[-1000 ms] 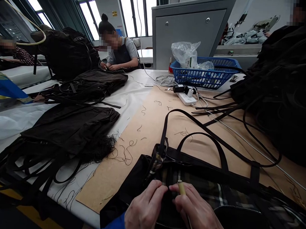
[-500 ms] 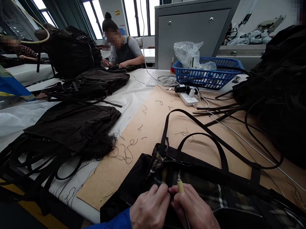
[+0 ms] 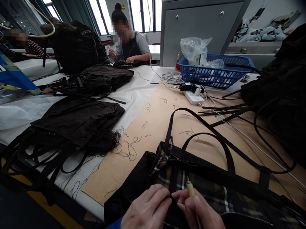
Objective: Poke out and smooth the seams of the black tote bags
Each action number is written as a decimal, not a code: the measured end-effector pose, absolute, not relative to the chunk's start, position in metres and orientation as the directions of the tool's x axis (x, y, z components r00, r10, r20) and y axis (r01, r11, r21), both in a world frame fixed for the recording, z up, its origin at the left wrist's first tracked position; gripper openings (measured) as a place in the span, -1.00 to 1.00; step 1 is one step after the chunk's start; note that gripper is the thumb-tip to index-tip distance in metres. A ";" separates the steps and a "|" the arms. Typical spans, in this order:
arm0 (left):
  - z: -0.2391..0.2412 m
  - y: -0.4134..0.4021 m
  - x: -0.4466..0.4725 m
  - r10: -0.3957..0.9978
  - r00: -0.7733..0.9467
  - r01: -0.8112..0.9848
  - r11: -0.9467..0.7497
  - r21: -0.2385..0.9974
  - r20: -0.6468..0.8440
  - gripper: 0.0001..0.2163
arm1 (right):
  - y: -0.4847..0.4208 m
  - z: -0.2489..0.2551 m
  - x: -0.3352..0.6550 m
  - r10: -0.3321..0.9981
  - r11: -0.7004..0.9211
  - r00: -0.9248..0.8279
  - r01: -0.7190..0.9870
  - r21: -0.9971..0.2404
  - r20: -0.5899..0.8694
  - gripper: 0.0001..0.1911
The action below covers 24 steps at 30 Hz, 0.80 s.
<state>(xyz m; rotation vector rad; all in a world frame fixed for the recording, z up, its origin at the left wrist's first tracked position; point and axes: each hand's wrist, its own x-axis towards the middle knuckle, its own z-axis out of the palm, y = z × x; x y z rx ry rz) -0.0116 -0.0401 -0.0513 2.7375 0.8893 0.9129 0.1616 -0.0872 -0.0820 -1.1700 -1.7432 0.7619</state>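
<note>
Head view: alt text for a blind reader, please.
The left hand touches a black-and-plaid bag; beside it, the right hand holds a pen-like tool. Beyond the bag sit a white power strip and a blue basket.

The camera on my head looks forward and down, near my left hand [image 3: 147,208] and right hand [image 3: 204,213], across the table [image 3: 140,92].

A plastic bag [image 3: 192,48] is held in the basket [image 3: 207,75]; cable [image 3: 170,77] is coiled to its left, a power strip [image 3: 192,97] is set before it, a cabinet [image 3: 191,25] behind.
</note>
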 end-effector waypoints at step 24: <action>-0.065 -0.037 -0.013 0.415 0.776 0.366 -0.910 0.197 0.475 -0.63 | -0.068 -0.067 0.144 0.740 0.641 -0.410 0.670 -0.375 0.533 -0.70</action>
